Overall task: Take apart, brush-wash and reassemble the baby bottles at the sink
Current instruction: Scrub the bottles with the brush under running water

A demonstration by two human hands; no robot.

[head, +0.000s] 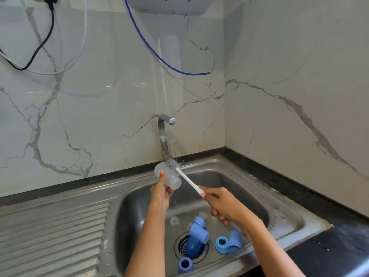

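Over sink, under thin tap stream: left hand gripping clear bottle, right hand wrapped round brush handle, bristles outside bottle. Blue caps loose near drain. Wet plastic could easily slip, drop onto those parts.

The bottle is clear and colourless; the brush has a white handle and grey-white bristles. Blue caps and rings lie in the steel-grey sink. The wall is white marble with grey veins; the worktop is black.
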